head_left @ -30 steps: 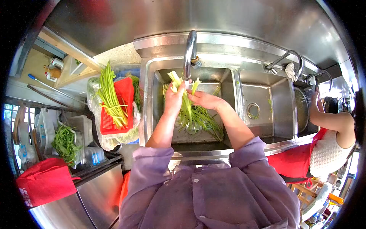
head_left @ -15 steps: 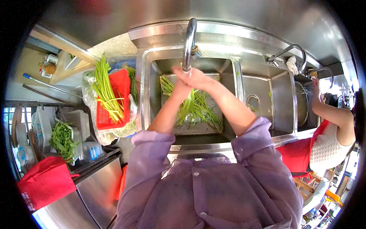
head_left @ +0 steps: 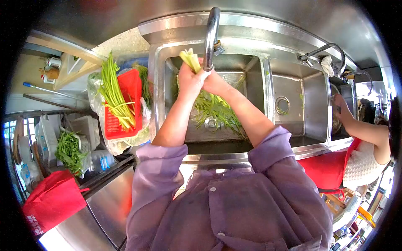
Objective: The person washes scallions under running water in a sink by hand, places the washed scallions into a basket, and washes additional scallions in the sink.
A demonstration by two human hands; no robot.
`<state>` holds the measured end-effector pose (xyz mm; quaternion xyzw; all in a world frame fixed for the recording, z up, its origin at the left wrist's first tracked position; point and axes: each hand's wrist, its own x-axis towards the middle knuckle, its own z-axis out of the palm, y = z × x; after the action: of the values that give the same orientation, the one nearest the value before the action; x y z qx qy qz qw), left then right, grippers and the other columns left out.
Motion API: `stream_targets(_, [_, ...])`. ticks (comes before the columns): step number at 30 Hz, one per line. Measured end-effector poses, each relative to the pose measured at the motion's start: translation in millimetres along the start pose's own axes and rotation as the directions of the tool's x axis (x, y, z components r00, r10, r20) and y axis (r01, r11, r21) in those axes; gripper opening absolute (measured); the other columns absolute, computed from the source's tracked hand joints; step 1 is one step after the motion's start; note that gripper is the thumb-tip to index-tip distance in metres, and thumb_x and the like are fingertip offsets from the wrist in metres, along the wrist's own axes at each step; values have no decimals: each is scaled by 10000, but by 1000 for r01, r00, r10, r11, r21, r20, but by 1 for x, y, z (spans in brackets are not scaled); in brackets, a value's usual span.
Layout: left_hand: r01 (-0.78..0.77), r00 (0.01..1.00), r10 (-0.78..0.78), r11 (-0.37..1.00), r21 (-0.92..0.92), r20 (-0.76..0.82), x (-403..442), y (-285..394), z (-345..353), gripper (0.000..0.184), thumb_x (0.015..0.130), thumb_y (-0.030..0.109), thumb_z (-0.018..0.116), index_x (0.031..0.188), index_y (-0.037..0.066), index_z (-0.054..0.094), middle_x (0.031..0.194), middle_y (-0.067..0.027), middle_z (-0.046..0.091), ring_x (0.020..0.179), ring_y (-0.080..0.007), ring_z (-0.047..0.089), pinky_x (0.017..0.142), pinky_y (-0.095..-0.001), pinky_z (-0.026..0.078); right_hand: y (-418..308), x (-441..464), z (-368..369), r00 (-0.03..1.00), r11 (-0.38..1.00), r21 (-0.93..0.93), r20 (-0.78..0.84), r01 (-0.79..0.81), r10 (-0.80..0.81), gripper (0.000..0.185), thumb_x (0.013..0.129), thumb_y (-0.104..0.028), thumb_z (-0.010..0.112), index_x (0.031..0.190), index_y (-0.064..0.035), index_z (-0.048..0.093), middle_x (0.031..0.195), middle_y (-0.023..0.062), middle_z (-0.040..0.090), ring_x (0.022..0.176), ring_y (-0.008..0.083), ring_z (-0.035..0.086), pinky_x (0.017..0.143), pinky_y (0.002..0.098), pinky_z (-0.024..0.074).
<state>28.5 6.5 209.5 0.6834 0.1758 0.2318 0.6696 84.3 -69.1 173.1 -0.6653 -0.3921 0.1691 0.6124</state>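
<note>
My left hand (head_left: 191,83) is wrapped around a bunch of celery (head_left: 191,61), whose pale cut ends stick out above the fingers. My right hand (head_left: 214,83) presses in against it, closed on the same bunch; its fingertips are hidden. Both hands are directly under the spout of the curved faucet (head_left: 212,35). Green leafy tops (head_left: 217,111) spread below my hands in the left sink basin (head_left: 197,136), partly covering the round drain (head_left: 211,122).
Left of the sink, a red plastic basket (head_left: 114,121) carries more green stalks (head_left: 111,83). Cut greens (head_left: 70,152) lie among white baskets further left. A second basin (head_left: 289,83) is to the right, beyond which a person in a red apron (head_left: 324,169) works.
My left hand has come up with the celery's cut ends, which lay lower in the basin before. My hands have closed together on the bunch, and the view has shifted slightly.
</note>
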Motion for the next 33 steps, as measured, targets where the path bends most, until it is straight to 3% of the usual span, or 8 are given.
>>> stream_targets(3, [-68,985,90,987,149,-147,0,-9,1,251,763,155,617,928,4,503,761,-59,571,662,-114,552,606,-257,442,24,-6,5,998,998,-13,22,54,-54,491,681,-223,648,1092,-32,459,995,159,539,943,286,528,816,376,419])
stream_targets(6, [23,952,-45,997,-78,-302,-3,15,-24,175,822,177,556,826,18,484,645,-29,521,541,-94,507,495,-228,416,29,-28,14,792,825,-385,294,-414,535,734,588,-425,690,1185,-84,432,1088,189,489,995,304,503,822,398,429])
stream_targets(11, [56,898,-47,998,8,-437,-23,23,-75,171,834,128,527,709,56,435,574,-4,454,499,-79,426,487,-217,365,147,-47,70,625,566,-809,361,-159,692,582,698,-267,626,1202,-80,404,1191,182,414,1084,314,434,886,420,378])
stream_targets(19, [-19,922,70,991,135,-380,-60,-26,-113,184,781,13,572,734,60,401,701,15,432,612,-59,398,540,-201,338,220,-65,101,858,375,-926,156,-45,488,283,692,-123,584,958,-60,510,967,99,529,941,297,504,781,432,407])
stream_targets(22, [-30,916,61,996,83,-396,-56,-21,-113,169,786,26,579,740,59,419,702,14,437,613,-66,409,553,-203,349,209,-72,60,734,455,-802,31,-386,679,312,681,-94,603,983,-87,523,936,98,550,896,274,536,748,393,438])
stream_targets(25, [-28,876,34,999,18,-481,-47,6,-101,141,822,101,548,725,50,459,580,-2,467,532,-80,441,492,-212,352,160,-75,-2,842,702,-691,269,-171,469,282,737,-117,546,1018,-108,519,888,127,598,772,318,583,706,408,453])
stream_targets(29, [-71,873,69,997,13,-483,-39,10,-87,156,813,132,574,728,54,468,596,10,454,534,-69,431,473,-198,341,100,-61,-45,793,845,-93,304,-527,528,293,715,-133,632,984,-54,544,748,65,605,678,134,571,653,280,448])
stream_targets(33, [125,957,-122,992,-4,-264,-25,-15,-50,230,767,202,640,901,30,565,730,3,544,540,-58,438,473,-195,359,33,-37,-43,850,883,-31,257,-468,459,191,766,-79,607,927,5,548,759,17,579,693,80,535,649,232,444])
